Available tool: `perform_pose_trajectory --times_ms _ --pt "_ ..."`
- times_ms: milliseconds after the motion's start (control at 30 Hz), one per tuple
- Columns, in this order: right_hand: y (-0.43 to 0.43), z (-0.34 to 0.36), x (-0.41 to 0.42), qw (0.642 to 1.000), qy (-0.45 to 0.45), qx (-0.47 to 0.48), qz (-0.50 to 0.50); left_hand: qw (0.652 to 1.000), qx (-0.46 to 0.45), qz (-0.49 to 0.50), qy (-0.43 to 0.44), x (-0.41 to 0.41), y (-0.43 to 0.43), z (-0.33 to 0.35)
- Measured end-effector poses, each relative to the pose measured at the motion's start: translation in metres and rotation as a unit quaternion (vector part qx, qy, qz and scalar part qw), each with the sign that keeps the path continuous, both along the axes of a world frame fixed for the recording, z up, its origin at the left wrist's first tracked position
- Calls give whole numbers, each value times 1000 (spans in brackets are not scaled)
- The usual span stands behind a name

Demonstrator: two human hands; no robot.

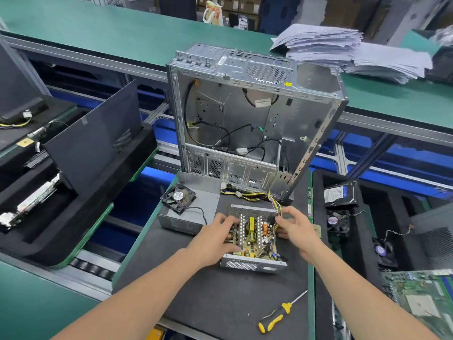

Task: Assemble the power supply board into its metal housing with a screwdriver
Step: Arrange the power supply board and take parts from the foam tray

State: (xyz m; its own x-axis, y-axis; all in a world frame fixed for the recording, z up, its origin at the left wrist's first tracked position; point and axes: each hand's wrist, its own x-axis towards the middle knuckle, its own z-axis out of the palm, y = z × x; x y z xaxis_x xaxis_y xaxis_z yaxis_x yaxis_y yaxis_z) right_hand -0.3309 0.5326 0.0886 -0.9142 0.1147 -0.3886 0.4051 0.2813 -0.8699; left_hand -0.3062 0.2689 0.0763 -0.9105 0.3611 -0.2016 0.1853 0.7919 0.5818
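Observation:
The power supply board, crowded with heat sinks and capacitors, sits inside its open metal housing on the black mat. My left hand holds the board's left edge, thumb curled along its near side. My right hand grips the right side by the yellow wire bundle. A yellow-and-black screwdriver lies loose on the mat, near right. The housing's grey lid rests to the left with a black fan on it.
An open computer case stands upright just behind the housing. Black foam trays with fans and a drive lie to the right, a dark side panel to the left. A paper stack sits on the far green bench.

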Motion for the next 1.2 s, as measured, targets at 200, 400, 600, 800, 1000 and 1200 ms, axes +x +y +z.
perform_pose_trajectory --times_ms 200,400,600,800,1000,1200 --pt "-4 4 -4 998 4 -58 -13 1000 17 1 -13 4 -4 0" --pt "-6 3 -2 996 -11 -85 -14 1000 -20 -16 9 2 0 1" --pt "-7 -4 -3 995 3 -94 -43 998 -51 -13 32 1 2 3" --pt "-14 -17 1 988 31 -107 -108 998 -43 39 29 1 8 3" --pt "-10 -18 0 989 58 -106 -88 996 32 79 -26 5 -2 -10" --pt "-15 -22 -1 986 80 -92 -111 996 27 86 -29 4 -2 -14"
